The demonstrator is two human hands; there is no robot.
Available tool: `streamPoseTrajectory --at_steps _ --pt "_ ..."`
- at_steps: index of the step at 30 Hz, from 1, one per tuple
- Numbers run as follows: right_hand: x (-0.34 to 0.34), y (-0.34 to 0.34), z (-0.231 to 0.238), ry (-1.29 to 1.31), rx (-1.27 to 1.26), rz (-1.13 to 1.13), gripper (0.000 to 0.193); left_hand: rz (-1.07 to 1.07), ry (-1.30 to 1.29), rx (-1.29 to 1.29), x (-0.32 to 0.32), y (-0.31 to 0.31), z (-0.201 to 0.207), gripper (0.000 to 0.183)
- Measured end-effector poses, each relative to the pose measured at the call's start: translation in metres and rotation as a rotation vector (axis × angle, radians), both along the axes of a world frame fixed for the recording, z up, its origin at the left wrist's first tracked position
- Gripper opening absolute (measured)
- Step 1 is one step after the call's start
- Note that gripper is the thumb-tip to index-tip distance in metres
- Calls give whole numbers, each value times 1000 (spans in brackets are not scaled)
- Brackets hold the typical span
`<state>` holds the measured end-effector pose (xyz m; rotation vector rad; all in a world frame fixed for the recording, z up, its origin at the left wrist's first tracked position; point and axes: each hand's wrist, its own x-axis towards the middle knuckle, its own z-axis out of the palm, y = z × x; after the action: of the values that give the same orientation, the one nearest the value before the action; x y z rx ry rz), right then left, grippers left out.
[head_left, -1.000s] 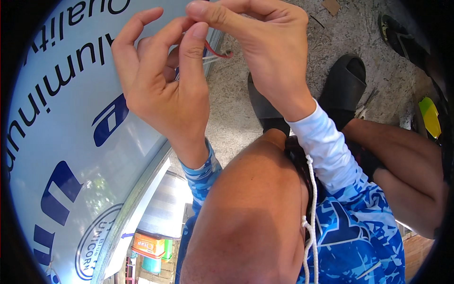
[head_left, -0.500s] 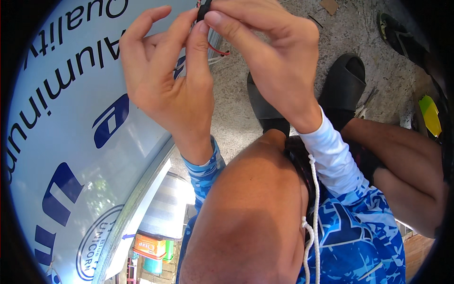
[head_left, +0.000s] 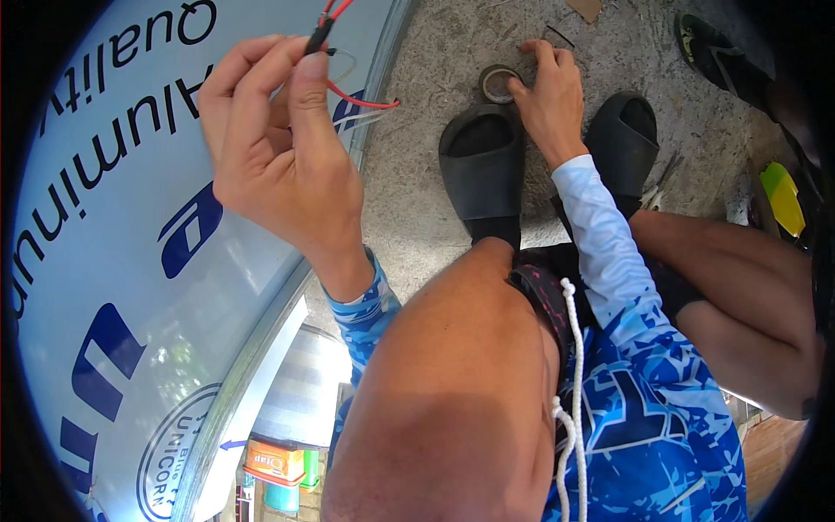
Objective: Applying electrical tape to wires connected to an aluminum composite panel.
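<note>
My left hand (head_left: 278, 161) was raised near the top of the view, fingers closed in a pinch on a bundle of thin wires (head_left: 335, 61): red and pale strands with a short black sleeve at the pinch point. The loose red end curved out to the right of the hand, over the edge of a large white sign panel (head_left: 113, 287) with blue lettering that filled the left side. My right hand (head_left: 548, 100) was down on the concrete floor (head_left: 417, 191), fingers curled and touching a small roll of dark tape (head_left: 499, 83) that lay flat just beyond the toe of my left black slipper (head_left: 481, 165). Couldn't tell if the roll was actually gripped or just touched. The right black slipper (head_left: 628, 143) sat just beside that wrist. Both sleeves were blue patterned, and a bare knee filled the bottom centre.
</note>
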<state>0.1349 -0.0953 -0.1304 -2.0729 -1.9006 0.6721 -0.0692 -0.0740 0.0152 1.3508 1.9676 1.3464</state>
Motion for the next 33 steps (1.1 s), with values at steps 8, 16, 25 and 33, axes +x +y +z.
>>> streamPoseTrajectory --at_steps 8,16,25,33 --pt "5 20 14 366 -226 -43 25 -279 262 4 3 -3 -20 14" --pt "-10 40 78 1205 -628 -77 25 -423 134 -238 6 -15 -44 16" --pt "-5 30 86 819 -556 -188 23 -259 -266 -174 13 -17 -36 21" --pt "13 1 17 319 -135 -274 26 -131 -339 -178 32 -3 -16 20"
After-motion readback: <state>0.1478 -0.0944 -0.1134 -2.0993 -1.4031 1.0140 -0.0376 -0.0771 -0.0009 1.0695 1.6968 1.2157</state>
